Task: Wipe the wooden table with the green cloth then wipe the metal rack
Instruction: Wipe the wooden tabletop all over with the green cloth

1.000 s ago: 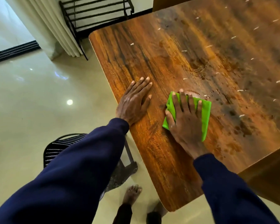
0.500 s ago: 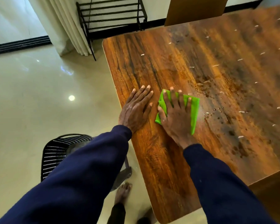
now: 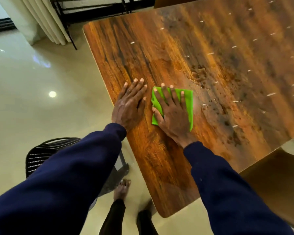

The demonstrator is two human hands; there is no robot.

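Green cloth (image 3: 188,106) slid beside left hand (image 3: 128,107) under straight right fingers (image 3: 165,95) (both flat) on speckled table (image 3: 159,53).

Black metal rack (image 3: 92,7), top of frame, is cut off by the upper edge. The right hand (image 3: 173,114) covers the middle of the folded green cloth (image 3: 188,102). The brown wooden table (image 3: 143,56) runs out at right, its pale specks (image 3: 271,94) blurred beyond identifying. A dark blue sleeve (image 3: 66,184) hides much of the black slatted chair (image 3: 41,153), lower left.
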